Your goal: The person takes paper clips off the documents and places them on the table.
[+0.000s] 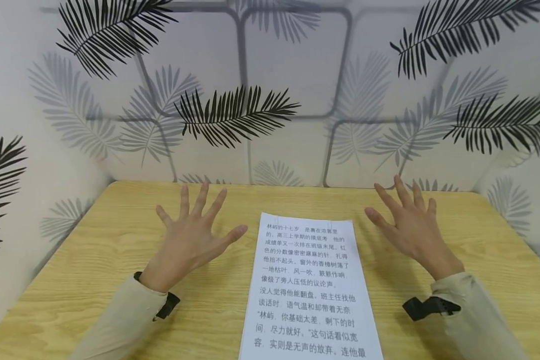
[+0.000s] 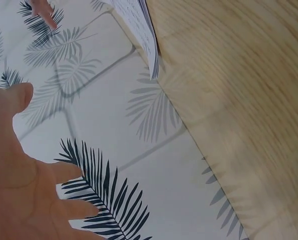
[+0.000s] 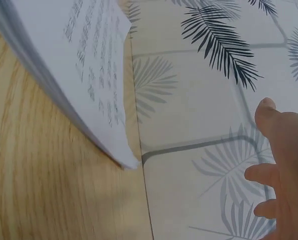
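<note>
A: Where's the stapled sheaf of printed pages (image 1: 308, 290)?

B: Flat on the wooden worktop (image 1: 94, 260), between the left hand (image 1: 189, 243) and right hand (image 1: 409, 227); fingers spread, holding nothing.

A: Handling?

B: Likely light and floppy; pinch a side edge.

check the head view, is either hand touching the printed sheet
No: the left hand and the right hand are spread open on either side of the printed sheet, with bare table between each and the paper.
</note>
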`<state>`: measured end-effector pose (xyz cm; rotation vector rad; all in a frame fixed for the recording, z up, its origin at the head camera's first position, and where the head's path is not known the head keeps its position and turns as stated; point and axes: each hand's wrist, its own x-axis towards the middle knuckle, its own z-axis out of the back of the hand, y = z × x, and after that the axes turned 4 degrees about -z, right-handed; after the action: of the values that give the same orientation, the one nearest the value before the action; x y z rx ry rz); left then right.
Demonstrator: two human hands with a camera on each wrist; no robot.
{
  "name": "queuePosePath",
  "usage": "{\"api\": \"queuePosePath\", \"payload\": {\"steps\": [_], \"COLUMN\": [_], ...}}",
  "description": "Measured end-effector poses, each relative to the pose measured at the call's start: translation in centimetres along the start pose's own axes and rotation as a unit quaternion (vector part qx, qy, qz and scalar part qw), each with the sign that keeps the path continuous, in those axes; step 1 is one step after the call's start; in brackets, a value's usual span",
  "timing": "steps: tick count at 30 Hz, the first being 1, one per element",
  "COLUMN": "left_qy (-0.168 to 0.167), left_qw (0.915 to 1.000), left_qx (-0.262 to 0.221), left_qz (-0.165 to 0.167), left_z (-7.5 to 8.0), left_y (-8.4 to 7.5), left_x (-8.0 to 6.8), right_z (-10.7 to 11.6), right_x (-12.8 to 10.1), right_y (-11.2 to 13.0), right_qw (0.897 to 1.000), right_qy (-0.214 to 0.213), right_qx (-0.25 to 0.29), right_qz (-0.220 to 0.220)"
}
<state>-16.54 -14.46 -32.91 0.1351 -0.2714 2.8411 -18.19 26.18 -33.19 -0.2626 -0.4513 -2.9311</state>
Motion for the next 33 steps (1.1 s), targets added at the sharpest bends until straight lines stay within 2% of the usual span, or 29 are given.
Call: {"api": "queuePosePath", "payload": {"steps": [6,9,17,25,33], "left_qy": [-0.033,-0.038,-0.016,0.015,0.024], "left_qw": [0.9988,0.9972,0.9904,0.9868,0.9754], "left_qx": [-0.025,-0.041,-0.111,-0.145,-0.201], "left_qz": [-0.028,-0.050,-0.081,-0.070,-0.087], "left_z": [0.1,0.0,-0.6,-1.6,-2.5], "left_y": [0.0,-0.1,-0.3,-0.5,-0.9], "left_x": [0.2,0.4,0.8,1.4,2.0], "right_z": [0.6,0.9,0.0,-1.1,-2.2], "right_x": [-0.3,-0.4,-0.7,-1.0,-1.1], "right_y": [0.3,0.3,-0.4,-0.4,-0.2], "right_qw": [0.997,0.994,0.990,0.984,0.974], "right_qy": [0.022,0.033,0.071,0.094,0.117], "right_qx": [0.076,0.102,0.125,0.153,0.195], "right_qz": [0.022,0.025,0.000,-0.004,-0.016]}}
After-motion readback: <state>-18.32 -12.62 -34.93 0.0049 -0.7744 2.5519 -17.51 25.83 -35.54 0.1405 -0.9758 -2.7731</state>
